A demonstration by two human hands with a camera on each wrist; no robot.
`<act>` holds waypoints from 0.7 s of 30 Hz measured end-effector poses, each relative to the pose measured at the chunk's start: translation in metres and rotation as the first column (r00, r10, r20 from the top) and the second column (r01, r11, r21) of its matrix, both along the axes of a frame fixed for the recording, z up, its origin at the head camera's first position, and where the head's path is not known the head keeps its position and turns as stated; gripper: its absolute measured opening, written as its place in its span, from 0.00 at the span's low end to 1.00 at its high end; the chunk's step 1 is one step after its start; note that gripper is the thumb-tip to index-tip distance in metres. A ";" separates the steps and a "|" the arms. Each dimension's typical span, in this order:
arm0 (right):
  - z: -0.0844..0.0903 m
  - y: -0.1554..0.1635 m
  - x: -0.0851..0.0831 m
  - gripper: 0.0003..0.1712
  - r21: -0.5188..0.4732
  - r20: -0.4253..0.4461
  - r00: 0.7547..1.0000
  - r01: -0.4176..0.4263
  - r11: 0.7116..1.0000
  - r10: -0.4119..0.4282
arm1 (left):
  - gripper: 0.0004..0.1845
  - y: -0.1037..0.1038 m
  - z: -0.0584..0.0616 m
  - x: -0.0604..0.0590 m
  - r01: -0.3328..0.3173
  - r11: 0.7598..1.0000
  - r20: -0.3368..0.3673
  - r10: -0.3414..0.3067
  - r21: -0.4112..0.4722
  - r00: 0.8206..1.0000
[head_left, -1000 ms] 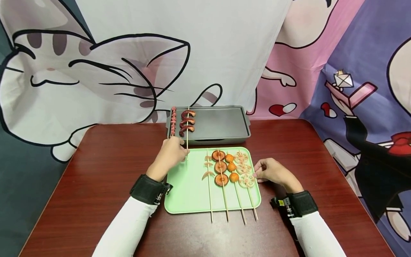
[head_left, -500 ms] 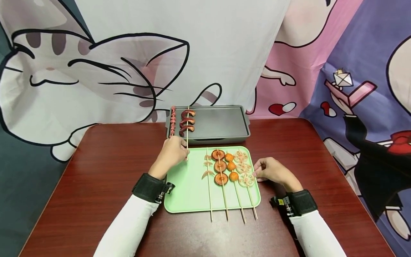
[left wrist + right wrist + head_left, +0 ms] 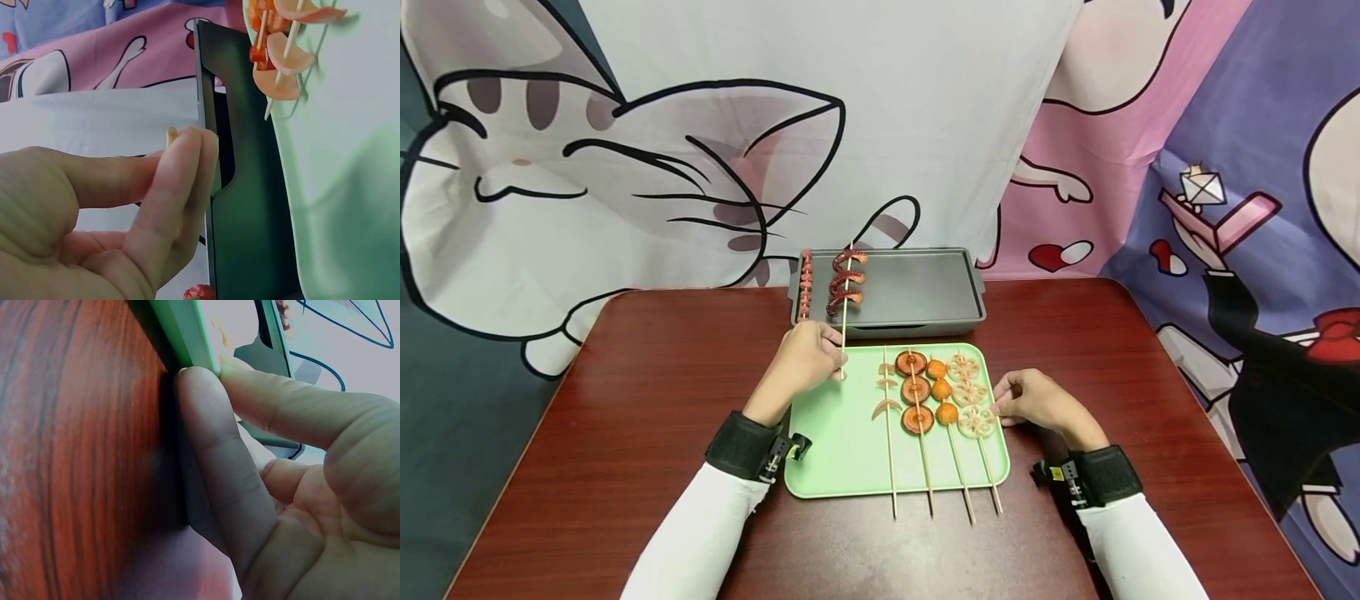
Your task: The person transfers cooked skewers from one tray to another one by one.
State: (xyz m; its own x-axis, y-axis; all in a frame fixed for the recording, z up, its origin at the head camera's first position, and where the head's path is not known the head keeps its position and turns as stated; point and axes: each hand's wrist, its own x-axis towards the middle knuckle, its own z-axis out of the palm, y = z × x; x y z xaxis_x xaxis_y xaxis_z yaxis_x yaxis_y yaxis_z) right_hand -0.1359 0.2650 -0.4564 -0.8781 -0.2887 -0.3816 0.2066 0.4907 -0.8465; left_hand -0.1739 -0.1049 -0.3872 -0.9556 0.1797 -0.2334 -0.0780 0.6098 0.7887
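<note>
My left hand (image 3: 807, 358) pinches the lower stick of an octopus skewer (image 3: 847, 278) with dark, curled tentacle pieces. These pieces overlap the left part of the grey grill pan (image 3: 917, 287) in the head view. Up close in the left wrist view, the stick's end (image 3: 171, 135) pokes out between thumb and fingers. At the right rim of the light green tray (image 3: 838, 454), my right hand (image 3: 1041, 402) pinches the edge between thumb and finger, as the right wrist view shows. Beside that hand lies a lotus root skewer (image 3: 976, 422).
A skewer of pink pieces (image 3: 805, 287) lies along the pan's left side. On the tray are a mushroom skewer (image 3: 916, 390), a skewer of orange balls (image 3: 942, 390) and one of thin pale slices (image 3: 887, 407). Their sticks overhang the tray's front edge.
The octopus skewer has shifted slightly right and now leans, its top further right. My left fingers have turned a little with it. My right hand stays at the tray's rim.
</note>
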 end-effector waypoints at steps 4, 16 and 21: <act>0.000 0.000 0.000 0.10 0.002 0.000 1.000 -0.003 1.000 0.003 | 0.17 -0.003 0.000 0.005 0.009 0.998 0.015 -0.010 0.067 1.000; -0.001 0.002 -0.001 0.09 -0.033 -0.010 1.000 -0.015 0.999 0.014 | 0.14 -0.015 -0.005 0.031 0.072 0.984 -0.019 -0.070 0.162 0.997; -0.002 0.002 -0.001 0.08 -0.035 -0.008 1.000 -0.018 0.999 0.018 | 0.15 -0.019 -0.009 0.040 0.084 0.978 0.021 -0.089 0.192 0.996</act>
State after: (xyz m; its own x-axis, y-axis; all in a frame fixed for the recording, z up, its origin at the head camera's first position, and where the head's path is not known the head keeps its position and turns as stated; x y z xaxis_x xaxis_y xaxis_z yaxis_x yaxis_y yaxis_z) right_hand -0.1367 0.2670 -0.4580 -0.8754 -0.3175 -0.3644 0.1918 0.4638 -0.8649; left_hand -0.1335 -0.1241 -0.3966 -0.9278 0.3051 -0.2148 -0.0566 0.4542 0.8891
